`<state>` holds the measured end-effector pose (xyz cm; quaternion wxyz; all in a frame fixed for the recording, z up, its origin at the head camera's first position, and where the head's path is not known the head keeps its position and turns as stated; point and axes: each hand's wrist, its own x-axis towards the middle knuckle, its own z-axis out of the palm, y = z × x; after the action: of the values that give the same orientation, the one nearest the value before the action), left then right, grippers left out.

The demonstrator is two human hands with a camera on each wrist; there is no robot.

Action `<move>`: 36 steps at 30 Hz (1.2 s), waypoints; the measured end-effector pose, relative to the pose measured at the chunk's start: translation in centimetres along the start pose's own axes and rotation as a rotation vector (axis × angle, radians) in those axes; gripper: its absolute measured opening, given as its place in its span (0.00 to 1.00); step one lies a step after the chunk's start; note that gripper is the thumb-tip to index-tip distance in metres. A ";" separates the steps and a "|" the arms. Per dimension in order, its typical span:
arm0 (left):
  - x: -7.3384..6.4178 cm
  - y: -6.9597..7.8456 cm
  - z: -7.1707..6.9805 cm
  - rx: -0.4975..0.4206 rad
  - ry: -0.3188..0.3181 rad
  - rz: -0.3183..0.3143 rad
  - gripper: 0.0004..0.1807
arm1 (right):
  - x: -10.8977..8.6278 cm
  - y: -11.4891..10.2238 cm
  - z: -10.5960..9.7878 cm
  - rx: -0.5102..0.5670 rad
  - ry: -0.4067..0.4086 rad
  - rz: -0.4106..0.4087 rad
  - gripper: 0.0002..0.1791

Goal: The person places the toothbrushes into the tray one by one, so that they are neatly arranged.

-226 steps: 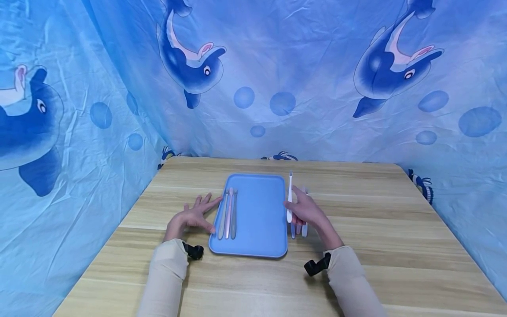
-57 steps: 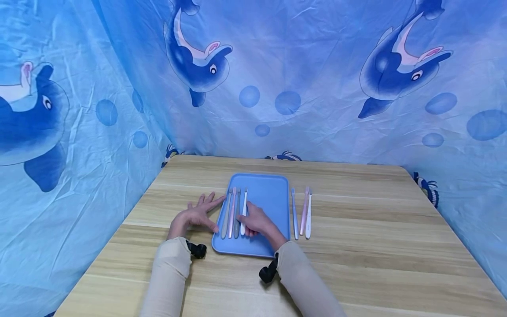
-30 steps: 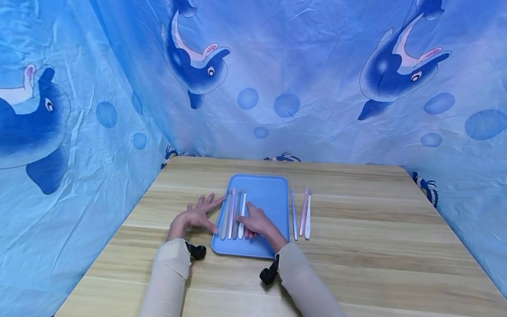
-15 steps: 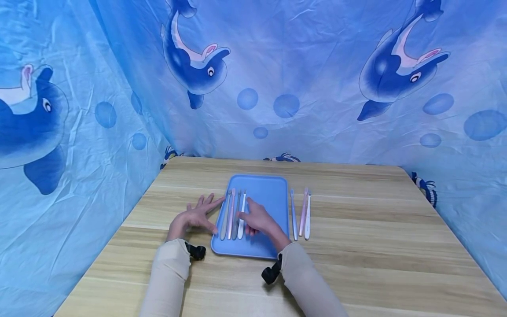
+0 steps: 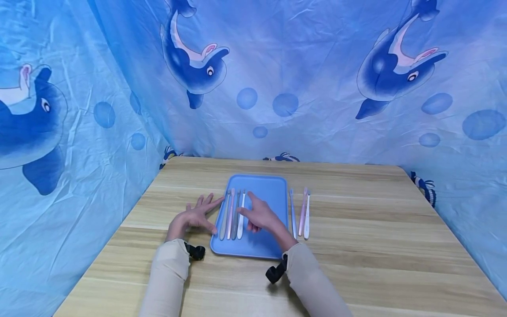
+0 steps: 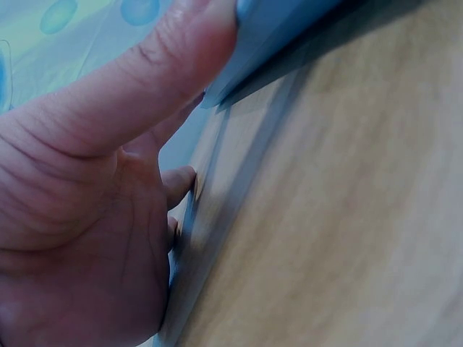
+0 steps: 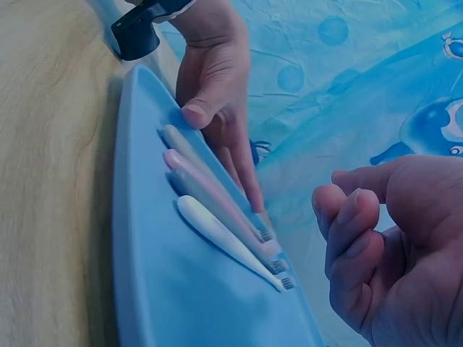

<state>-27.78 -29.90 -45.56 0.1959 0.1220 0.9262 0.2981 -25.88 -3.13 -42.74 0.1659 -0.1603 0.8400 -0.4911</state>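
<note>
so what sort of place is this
Probably a makeshift recording space, though I can't be sure: dolphin-print sheeting hangs behind a wood-grain table, a blue tray and toothbrushes are laid out there, and the person wears small black devices at both wrists.

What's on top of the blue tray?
A grey toothbrush, a pink one, a darker grey one and a white one, side by side. The right hand hides a patch of the tray from the head camera.

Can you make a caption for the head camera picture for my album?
Four toothbrushes lie lined up on a blue tray, with three more toothbrushes beside it on the wooden table.
</note>
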 end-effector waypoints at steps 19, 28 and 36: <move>0.1 0.1 -0.2 0.025 0.013 -0.005 0.73 | -1.9 -0.1 -2.7 0.002 0.044 -0.001 0.44; 0.1 0.0 -0.1 0.018 0.012 0.008 0.74 | -2.8 0.9 -4.0 0.025 0.068 0.014 0.45; 0.1 0.0 -0.1 0.022 0.011 0.010 0.74 | -3.3 2.7 -5.4 0.033 0.111 0.026 0.44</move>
<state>-27.88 -29.94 -45.54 0.1878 0.1272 0.9298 0.2898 -25.55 3.71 -42.19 0.1279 -0.1194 0.8417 -0.5108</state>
